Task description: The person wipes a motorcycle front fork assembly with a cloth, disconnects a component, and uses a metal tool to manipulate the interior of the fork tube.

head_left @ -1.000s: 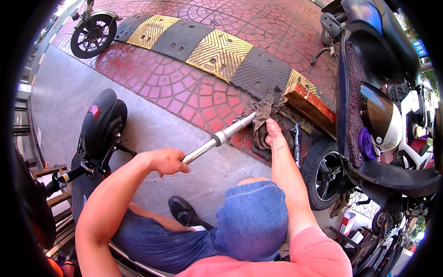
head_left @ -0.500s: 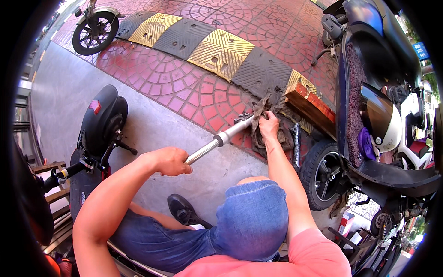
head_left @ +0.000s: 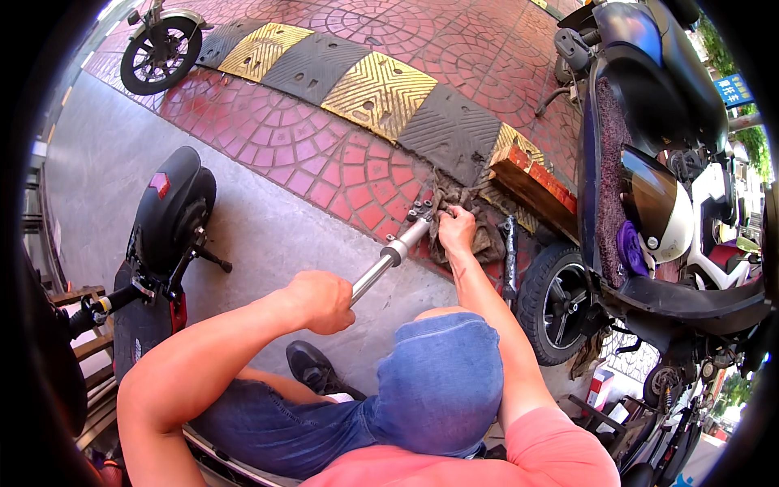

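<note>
A silver fork leg [head_left: 411, 239], its shiny thinner tube towards me, slants away across the grey floor and onto the red paving. My left hand [head_left: 323, 302] is closed around the near end of the shiny tube. At the far end, next to a bracket with bolt holes, my right hand [head_left: 457, 230] is closed on a dirty brown rag [head_left: 484, 241]. The rag lies bunched beside and against the fork leg; the fingertips are partly hidden. Just right of the rag, a second grimy metal tube [head_left: 509, 256] lies on the ground.
An orange-brown wooden block [head_left: 532, 190] lies by a yellow-and-black speed bump [head_left: 381, 101]. A scooter [head_left: 604, 162] with a helmet [head_left: 661, 203] on it stands close at right, its wheel [head_left: 560, 303] near my right arm. An electric kick scooter [head_left: 166, 219] stands at left.
My left hand has slid forward and right with the tube's near end, towards the rag. My right hand has shifted slightly down and left, the rag with it. The view has turned slightly.
</note>
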`<state>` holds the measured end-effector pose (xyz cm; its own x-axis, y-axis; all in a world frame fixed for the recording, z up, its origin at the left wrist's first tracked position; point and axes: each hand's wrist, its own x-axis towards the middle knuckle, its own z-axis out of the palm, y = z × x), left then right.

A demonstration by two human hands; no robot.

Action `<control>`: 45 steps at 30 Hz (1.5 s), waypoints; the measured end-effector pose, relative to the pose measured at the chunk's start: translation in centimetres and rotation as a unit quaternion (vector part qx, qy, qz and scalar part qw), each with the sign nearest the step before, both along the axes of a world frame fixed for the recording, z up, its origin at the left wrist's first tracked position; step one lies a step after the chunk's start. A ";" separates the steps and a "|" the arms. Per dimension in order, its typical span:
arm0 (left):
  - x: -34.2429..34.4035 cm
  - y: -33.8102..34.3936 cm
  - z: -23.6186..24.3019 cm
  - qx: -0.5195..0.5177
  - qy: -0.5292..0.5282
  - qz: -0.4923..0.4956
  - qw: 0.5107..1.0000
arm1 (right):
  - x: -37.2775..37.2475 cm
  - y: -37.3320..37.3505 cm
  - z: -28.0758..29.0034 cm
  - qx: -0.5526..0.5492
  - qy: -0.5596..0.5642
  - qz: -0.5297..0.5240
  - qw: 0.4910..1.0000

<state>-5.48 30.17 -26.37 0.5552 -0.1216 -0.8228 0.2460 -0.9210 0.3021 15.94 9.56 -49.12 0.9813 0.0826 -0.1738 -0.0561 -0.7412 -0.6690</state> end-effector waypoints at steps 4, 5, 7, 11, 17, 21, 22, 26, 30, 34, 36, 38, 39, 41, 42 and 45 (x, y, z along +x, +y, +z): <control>0.4 -0.4 0.7 0.003 0.016 0.006 1.000 | -0.5 0.5 0.9 -0.012 -0.001 0.012 1.000; 0.5 -0.4 0.9 0.005 0.022 0.005 1.000 | -0.6 0.6 0.9 -0.003 0.008 0.016 1.000; 0.5 -0.4 1.0 0.007 0.023 0.004 1.000 | -0.2 0.4 0.8 0.056 0.058 0.018 0.997; 1.2 -0.3 0.9 0.006 0.012 0.000 1.000 | 4.3 -6.1 -0.7 0.511 0.453 0.025 0.731; 1.5 0.9 1.5 0.044 0.049 0.003 0.998 | -0.1 -5.6 -0.3 0.614 0.417 -0.169 0.648; 1.2 1.6 2.0 0.061 0.057 0.002 0.997 | 1.2 -2.7 3.6 0.664 0.402 -0.123 0.619; 1.5 1.6 2.1 0.062 0.049 -0.003 0.997 | 2.2 -3.6 3.7 0.648 0.366 -0.096 0.662; 1.9 2.3 1.4 0.054 0.004 0.003 0.999 | 3.7 -4.5 1.4 0.446 0.174 0.060 0.876; 2.3 3.7 1.5 0.064 0.013 -0.002 0.998 | 3.4 -3.0 2.5 0.178 -0.058 0.352 0.917; 2.6 4.5 1.6 0.069 0.008 -0.010 0.998 | 3.0 -2.0 3.8 0.109 -0.056 0.400 0.908; 2.7 4.5 1.6 0.067 0.016 -0.016 0.997 | 2.7 -1.8 4.1 0.097 -0.070 0.399 0.909; 2.9 4.5 1.4 0.061 0.011 -0.022 0.998 | 3.3 -1.7 4.1 0.078 -0.092 0.416 0.902; 2.9 4.6 1.4 0.058 0.008 -0.025 0.998 | 3.6 -1.6 4.1 0.069 -0.103 0.424 0.897; 2.8 4.9 1.3 0.061 0.010 -0.021 0.998 | 3.4 -0.4 4.8 0.045 -0.093 0.421 0.901; 2.7 5.1 1.3 0.063 0.012 -0.019 0.998 | 3.0 0.2 5.1 0.033 -0.088 0.420 0.903; 2.3 5.6 1.4 0.066 0.000 -0.018 0.998 | 2.1 2.1 4.3 0.010 -0.117 0.370 0.921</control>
